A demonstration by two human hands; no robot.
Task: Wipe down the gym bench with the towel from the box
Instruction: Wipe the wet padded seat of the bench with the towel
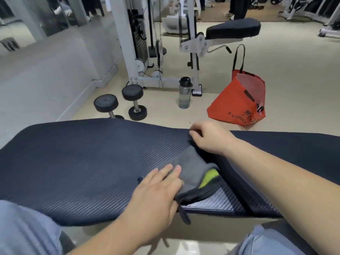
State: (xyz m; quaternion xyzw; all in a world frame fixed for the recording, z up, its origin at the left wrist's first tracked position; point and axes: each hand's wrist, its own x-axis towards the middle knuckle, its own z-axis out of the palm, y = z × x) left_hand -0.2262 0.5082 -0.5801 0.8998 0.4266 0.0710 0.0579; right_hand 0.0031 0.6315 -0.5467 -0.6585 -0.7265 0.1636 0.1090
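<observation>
A dark padded gym bench (77, 162) stretches across the lower view, with a gap between its two pads. A grey towel (189, 162) with a dark edge and a lime-green underside lies over that gap. My left hand (158, 190) rests flat on the towel's near end, its fingers spread on the cloth and its thumb at the dark hem. My right hand (207, 137) pinches the towel's far corner at the bench's far edge. No box shows in this view.
On the floor beyond the bench stand two black dumbbells (121, 104), a clear water bottle (184, 92) and a red tote bag (239, 102). A white cable machine (139, 43) with a padded seat (232, 28) stands behind them. My knees in blue jeans (27, 229) are near the bench.
</observation>
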